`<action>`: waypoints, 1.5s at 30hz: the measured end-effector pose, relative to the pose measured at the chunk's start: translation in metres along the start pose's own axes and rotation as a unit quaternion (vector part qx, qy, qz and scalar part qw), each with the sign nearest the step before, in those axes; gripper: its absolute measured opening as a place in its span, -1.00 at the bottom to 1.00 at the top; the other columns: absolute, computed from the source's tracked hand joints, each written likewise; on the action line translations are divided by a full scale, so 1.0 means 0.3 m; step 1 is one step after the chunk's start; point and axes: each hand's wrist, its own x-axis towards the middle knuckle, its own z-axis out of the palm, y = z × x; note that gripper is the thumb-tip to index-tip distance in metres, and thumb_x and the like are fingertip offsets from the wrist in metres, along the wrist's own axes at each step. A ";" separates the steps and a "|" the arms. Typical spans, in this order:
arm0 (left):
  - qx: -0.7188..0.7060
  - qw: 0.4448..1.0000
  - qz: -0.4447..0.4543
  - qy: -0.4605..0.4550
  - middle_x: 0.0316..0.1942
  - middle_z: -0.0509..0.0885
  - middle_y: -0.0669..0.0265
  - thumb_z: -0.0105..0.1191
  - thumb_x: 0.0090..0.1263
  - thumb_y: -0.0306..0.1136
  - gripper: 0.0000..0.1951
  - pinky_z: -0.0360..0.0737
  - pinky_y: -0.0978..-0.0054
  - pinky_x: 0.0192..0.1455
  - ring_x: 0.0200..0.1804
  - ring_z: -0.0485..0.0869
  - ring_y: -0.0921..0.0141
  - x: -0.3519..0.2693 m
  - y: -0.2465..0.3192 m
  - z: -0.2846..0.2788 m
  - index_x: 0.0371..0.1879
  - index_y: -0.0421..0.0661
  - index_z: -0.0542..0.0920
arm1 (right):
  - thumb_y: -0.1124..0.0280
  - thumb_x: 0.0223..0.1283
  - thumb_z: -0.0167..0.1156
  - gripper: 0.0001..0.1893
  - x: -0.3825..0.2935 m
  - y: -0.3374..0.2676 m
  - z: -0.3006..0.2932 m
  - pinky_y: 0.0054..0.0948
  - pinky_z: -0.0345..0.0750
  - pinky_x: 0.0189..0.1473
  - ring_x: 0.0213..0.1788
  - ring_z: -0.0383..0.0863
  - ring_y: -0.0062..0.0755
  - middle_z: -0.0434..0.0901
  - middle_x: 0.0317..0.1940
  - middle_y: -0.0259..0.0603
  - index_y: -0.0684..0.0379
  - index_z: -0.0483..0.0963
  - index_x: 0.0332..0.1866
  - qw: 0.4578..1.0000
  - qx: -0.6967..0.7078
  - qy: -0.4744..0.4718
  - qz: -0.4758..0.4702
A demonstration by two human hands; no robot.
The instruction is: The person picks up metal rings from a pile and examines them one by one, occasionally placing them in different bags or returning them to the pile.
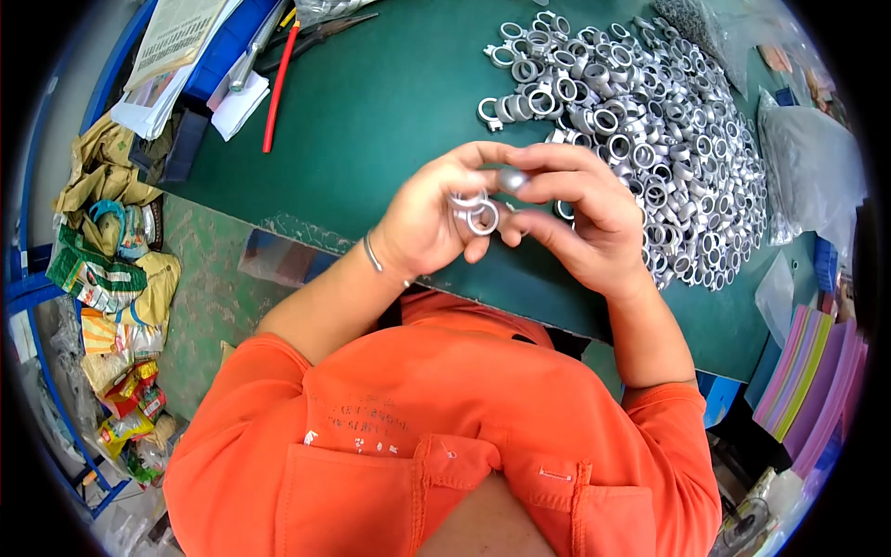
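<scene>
Over the front part of the green tabletop (362,125), both of my hands are raised and close together. My left hand (428,216) has its fingers curled around a few grey metal rings (482,217), one of them facing up. My right hand (592,216) has its thumb and fingers around a small grey metal part (511,180), blurred and partly hidden, where the fingertips of both hands meet. Just beyond my right hand spreads a large heap of similar metal collar rings (668,132) with small lugs.
At the back left lie a red pencil-like stick (280,87), pliers (320,36), papers (174,42) and a blue bin (226,49). Plastic bags (811,167) border the heap on the right, with coloured foam-like sheets (807,379) below. Crumpled packaging (115,278) sits left of the table.
</scene>
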 end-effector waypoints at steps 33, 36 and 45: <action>0.432 0.892 -0.106 -0.081 -0.48 0.61 0.34 0.19 0.17 -0.54 -0.96 0.48 0.68 -0.53 -0.48 0.59 0.56 -0.307 0.147 -0.081 -0.44 -0.22 0.60 | 0.59 0.21 0.07 -0.91 -0.038 -0.031 0.014 -0.67 0.53 -0.38 -0.45 0.58 -0.63 0.59 -0.41 -0.27 0.36 0.46 -0.22 0.926 0.213 -0.014 0.313; 0.387 0.919 -0.081 0.009 -0.51 0.59 0.34 0.17 0.20 -0.52 -0.94 0.46 0.69 -0.60 -0.58 0.53 0.60 -0.159 0.110 0.024 -0.45 -0.19 0.55 | 0.66 0.16 0.08 -0.90 -0.042 -0.032 0.018 -0.67 0.56 -0.43 -0.45 0.61 -0.61 0.58 -0.40 -0.26 0.37 0.46 -0.22 0.956 0.172 0.037 0.235; 0.060 0.992 -0.108 -0.027 -0.43 0.63 0.20 -0.23 0.49 -0.18 -0.64 0.55 0.65 -0.55 -0.50 0.64 0.43 0.038 0.021 -0.034 -0.23 -0.25 0.52 | 0.77 -0.27 0.19 -0.74 -0.010 -0.003 -0.004 -0.40 0.58 -0.36 -0.31 0.60 -0.21 0.53 -0.22 -0.02 0.34 0.48 -0.34 0.965 -0.222 0.028 -0.138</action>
